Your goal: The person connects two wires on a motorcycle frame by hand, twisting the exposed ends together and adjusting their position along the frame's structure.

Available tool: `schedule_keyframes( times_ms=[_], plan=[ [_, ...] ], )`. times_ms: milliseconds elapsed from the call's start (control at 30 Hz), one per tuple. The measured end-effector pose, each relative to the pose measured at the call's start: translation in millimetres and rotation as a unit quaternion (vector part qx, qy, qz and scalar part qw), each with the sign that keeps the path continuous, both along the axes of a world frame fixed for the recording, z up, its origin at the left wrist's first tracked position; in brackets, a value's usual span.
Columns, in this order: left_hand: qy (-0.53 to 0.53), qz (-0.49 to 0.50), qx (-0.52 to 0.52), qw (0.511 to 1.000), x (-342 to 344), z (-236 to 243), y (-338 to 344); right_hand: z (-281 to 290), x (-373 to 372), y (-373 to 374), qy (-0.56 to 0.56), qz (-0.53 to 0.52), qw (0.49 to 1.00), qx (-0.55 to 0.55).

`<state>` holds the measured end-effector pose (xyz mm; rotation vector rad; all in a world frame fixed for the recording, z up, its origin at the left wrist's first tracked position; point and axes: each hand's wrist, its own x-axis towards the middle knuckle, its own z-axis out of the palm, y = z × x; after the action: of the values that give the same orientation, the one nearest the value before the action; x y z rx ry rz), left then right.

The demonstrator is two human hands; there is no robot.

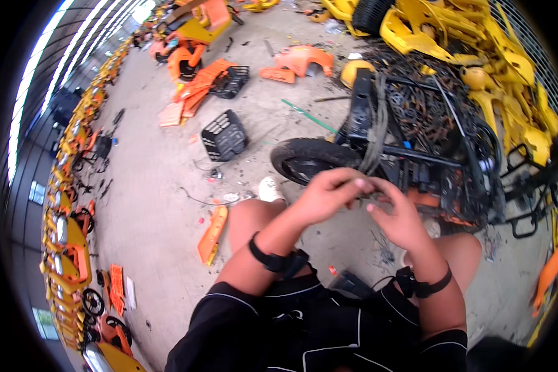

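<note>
My left hand (pixel 330 197) reaches in with its fingers curled and pinched; whatever is between them is too small or hidden to make out. My right hand (pixel 400 216) meets it fingertip to fingertip, its fingers bent and its thumb standing apart. Just beyond them, a bundle of grey cables (pixel 378 127) hangs over the black frame (pixel 425 154) of a stripped scooter lying on the floor. The cables' lower end passes behind my fingers, so contact cannot be told. The scooter's wheel (pixel 310 160) with its black tyre lies left of the cables.
A heap of yellow body panels (pixel 508 80) stands far right. On the concrete floor lie a black basket (pixel 224 136), an orange panel strip (pixel 212 234), a green strip (pixel 309 116) and orange fairings (pixel 304 61). Rows of yellow scooters (pixel 68 254) line the left side.
</note>
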<state>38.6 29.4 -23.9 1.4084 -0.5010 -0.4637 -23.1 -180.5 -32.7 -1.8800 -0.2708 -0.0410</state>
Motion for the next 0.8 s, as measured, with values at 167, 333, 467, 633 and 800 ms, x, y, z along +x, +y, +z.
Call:
schedule_keyframes(
  times_ms=[167, 333, 467, 633, 800],
  plan=[
    [-0.004, -0.003, -0.1, 0.995, 8, -7, -23, 5, 25, -12, 0.179, 0.062, 0.968, 0.164],
    [-0.092, -0.005, -0.064, 0.994, 9, -14, -13, 25, 24, -30, 0.216, -0.01, 0.956, 0.201],
    [-0.11, -0.001, 0.108, 0.988, -3, -17, -8, 27, 17, -40, 0.143, 0.022, 0.989, 0.024],
    [-0.097, 0.008, 0.145, 0.985, -4, -7, -9, 43, 16, -35, 0.15, 0.031, 0.988, -0.009],
    [-0.087, 0.013, 0.085, 0.992, -8, -12, -12, 46, 16, -33, 0.003, 0.0, 0.998, -0.067]
  ],
)
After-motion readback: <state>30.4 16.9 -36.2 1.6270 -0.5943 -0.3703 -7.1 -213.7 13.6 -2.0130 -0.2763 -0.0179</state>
